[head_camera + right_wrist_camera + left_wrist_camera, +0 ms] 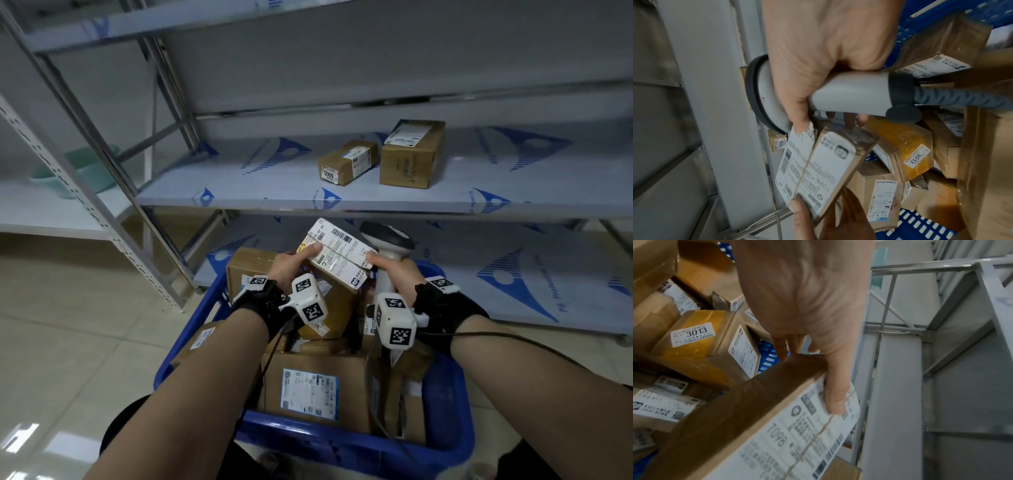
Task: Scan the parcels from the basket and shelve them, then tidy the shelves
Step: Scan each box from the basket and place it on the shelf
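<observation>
Both hands hold a small brown parcel [337, 253] with a white label marked T098 above the blue basket [346, 445]. My left hand [291, 265] grips its left end, thumb on the label [835, 402], fingers underneath. My right hand [390, 270] is curled round the handle of a grey barcode scanner [387, 240], and its thumb [801, 126] presses on the parcel's right end. The scanner [849, 94] stands upright, its head just behind the parcel [818, 167]. Several more brown parcels fill the basket.
Two brown parcels, one marked 6005 [349, 162] and a larger one [411, 154], lie on the middle shelf [257, 185]. The bottom shelf [496, 270] is right behind the basket. A yellow-taped parcel marked 3013 [692, 335] lies in the basket. A green basin [78, 171] sits on the left rack.
</observation>
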The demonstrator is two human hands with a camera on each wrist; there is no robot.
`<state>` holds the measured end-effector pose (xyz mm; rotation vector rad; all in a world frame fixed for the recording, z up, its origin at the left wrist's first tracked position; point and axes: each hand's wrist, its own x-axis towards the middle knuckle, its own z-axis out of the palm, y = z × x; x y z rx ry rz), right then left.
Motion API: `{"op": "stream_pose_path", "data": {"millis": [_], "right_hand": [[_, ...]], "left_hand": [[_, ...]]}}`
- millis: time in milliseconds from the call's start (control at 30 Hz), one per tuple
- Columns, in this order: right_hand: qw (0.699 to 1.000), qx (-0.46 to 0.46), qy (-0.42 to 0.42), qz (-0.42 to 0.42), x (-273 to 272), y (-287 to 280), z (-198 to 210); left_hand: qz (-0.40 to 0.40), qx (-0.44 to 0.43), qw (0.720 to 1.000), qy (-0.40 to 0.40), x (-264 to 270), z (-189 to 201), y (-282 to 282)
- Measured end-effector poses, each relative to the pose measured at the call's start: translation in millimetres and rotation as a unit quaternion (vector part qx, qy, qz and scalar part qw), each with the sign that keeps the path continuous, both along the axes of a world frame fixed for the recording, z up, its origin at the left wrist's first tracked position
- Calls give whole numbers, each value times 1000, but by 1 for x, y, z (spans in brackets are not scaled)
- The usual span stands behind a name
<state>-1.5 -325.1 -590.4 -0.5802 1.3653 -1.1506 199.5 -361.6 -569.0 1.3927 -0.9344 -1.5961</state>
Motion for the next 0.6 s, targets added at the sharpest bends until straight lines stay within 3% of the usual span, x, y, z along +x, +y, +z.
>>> {"op": "stream_pose_path", "data": {"millis": [167,400,600], "right_hand": [[1000,8,-18,14,3,1,-2],[999,21,-48,3,3,-4,-8],[1000,14,-20,11,0,-11,-14]], "left_hand": [[-47,12,999,4,2,0,-1],[-35,-19,999,19,-6,-5,-10],[-69,-34,997,-22,-15,-10,-14]]}}
